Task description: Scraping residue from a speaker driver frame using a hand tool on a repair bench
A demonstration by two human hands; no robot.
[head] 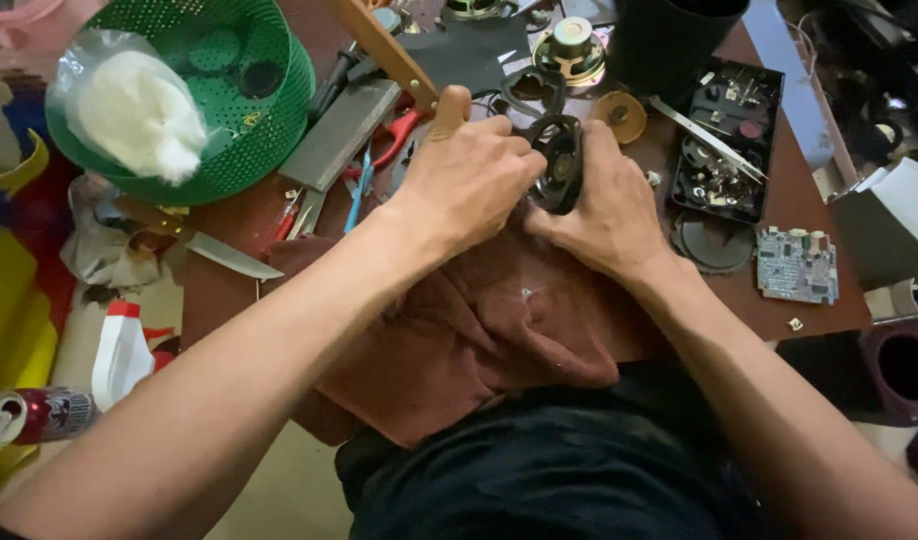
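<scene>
Here both hands clench one round black speaker frame (pixel 557 160): the left hand (pixel 469 175) curls over its left rim, thumb raised, and the right hand (pixel 607 205) presses its right side. The frame stands tilted on edge above a rumpled brown cloth (pixel 479 320) at the table's (pixel 229 290) near edge.

my bench rn: green basket (pixel 279 100) with a bagged white wad (pixel 139 110) | brown cloth (pixel 459 330) | knife (pixel 229 257) | red pliers (pixel 394 135) | black parts tray (pixel 724 140) | circuit board (pixel 797 265) | soda can (pixel 34 415) down left
</scene>
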